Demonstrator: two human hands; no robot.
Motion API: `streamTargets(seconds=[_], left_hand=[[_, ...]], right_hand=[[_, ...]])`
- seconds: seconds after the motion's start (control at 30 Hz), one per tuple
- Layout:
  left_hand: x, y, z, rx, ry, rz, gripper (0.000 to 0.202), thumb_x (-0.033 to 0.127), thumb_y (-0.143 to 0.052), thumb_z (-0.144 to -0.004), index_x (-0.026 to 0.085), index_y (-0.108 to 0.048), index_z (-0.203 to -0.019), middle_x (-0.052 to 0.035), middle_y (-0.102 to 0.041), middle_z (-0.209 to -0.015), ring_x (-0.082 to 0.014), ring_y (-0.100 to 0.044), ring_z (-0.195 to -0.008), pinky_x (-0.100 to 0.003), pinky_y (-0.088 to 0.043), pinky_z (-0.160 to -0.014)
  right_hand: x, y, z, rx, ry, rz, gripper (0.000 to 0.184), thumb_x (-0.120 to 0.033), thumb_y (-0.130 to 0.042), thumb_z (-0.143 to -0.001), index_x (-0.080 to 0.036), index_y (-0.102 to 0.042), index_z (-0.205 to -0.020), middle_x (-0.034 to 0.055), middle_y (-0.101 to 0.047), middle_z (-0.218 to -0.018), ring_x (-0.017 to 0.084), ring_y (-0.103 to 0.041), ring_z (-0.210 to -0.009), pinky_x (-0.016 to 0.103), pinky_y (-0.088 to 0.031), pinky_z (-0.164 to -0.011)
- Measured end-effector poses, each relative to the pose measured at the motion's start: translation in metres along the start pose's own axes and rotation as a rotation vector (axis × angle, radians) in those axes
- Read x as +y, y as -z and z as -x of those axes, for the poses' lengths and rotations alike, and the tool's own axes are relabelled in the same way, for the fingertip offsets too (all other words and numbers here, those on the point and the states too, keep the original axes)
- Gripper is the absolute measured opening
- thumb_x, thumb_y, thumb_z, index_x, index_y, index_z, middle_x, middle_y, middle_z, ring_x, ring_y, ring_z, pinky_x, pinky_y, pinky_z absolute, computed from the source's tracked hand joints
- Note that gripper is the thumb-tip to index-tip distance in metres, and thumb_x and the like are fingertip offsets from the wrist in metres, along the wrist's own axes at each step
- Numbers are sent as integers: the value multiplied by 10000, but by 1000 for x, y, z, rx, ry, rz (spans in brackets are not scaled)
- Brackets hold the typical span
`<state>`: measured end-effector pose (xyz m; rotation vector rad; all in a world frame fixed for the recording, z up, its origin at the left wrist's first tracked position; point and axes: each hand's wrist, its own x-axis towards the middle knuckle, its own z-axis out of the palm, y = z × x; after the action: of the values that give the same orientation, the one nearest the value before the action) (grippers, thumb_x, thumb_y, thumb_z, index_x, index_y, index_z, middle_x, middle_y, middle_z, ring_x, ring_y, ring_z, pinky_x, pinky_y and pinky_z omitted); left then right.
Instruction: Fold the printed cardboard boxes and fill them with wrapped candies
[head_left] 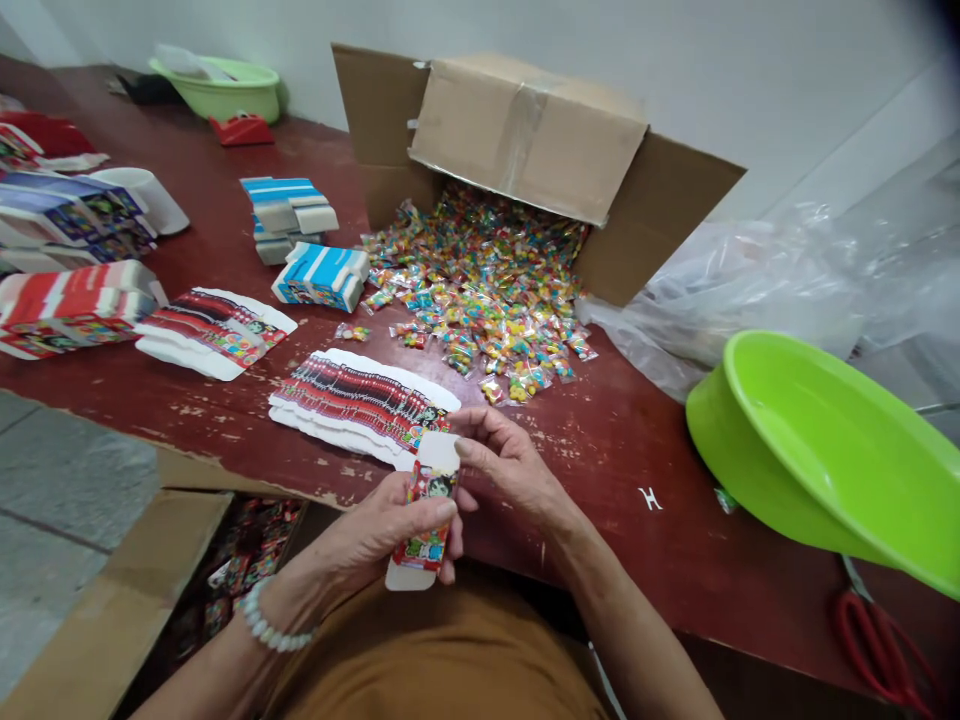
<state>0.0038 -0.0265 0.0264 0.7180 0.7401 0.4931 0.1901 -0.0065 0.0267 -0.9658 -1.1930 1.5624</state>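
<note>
My left hand [386,528] and my right hand [504,462] both grip one small flat red printed carton [427,495] just over the table's near edge. The left hand's fingers wrap its lower half; the right hand's fingers pinch its white top flap. Right behind it lies a fanned stack of the same flat red cartons [360,400]. Further back, a heap of small colourful wrapped candies [484,290] spills from a tipped cardboard box [525,140].
A second fan of red cartons [214,330], piles of red [71,305] and blue cartons [322,275] sit left. A green basin [832,460] leans at right beside clear plastic sheeting [757,280]. Red scissors [877,640] lie near the right edge. A cardboard box [240,550] stands below the table.
</note>
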Motion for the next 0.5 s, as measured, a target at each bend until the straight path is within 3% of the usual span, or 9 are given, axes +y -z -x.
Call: streamTargets(seconds=[0.1, 0.2, 0.3, 0.4, 0.5], left_hand=[[1, 2, -3, 68, -50, -43, 402, 470, -826, -739, 140, -686, -922, -47, -726, -660, -156, -676, -494, -228, -534, -492], [1, 4, -6, 118, -62, -101, 406, 496, -815, -746, 134, -681, -871, -59, -729, -628, -159, -670, -455, -221, -529, -460], [2, 2, -9, 154, -59, -98, 430, 514, -828, -721, 132, -670, -840, -86, -746, -639, -184, -691, -467, -234, -543, -457], [0, -2, -10, 191, -91, -55, 412, 436, -884, -667, 137, -683, -866, -68, -752, -684, -181, -705, -530, -255, -581, -520], [-8, -4, -13, 216, -166, -71, 359, 363, -898, -653, 118, -701, -828, -59, -744, -714, -160, -697, -559, -251, -589, -572]], right_hand=[[0, 1, 5, 13, 34, 97, 456, -440, -755, -831, -260, -596, -1218, 26, -617, -986, 140, -584, -803, 259, -507, -689], [2, 1, 7, -14, -14, 111, 628, -400, -841, -734, -259, -568, -1281, 50, -627, -1118, 148, -595, -862, 263, -517, -716], [7, -3, 7, -89, -135, 26, 423, -459, -785, -776, -181, -674, -1075, 35, -672, -905, 139, -611, -733, 273, -516, -688], [10, -10, 7, 56, -99, 59, 349, -506, -719, -819, -160, -674, -809, 12, -635, -759, 93, -543, -540, 234, -454, -529], [10, -16, 9, 175, -77, 176, 369, -518, -707, -825, -160, -644, -763, 3, -622, -743, 59, -500, -432, 205, -376, -425]])
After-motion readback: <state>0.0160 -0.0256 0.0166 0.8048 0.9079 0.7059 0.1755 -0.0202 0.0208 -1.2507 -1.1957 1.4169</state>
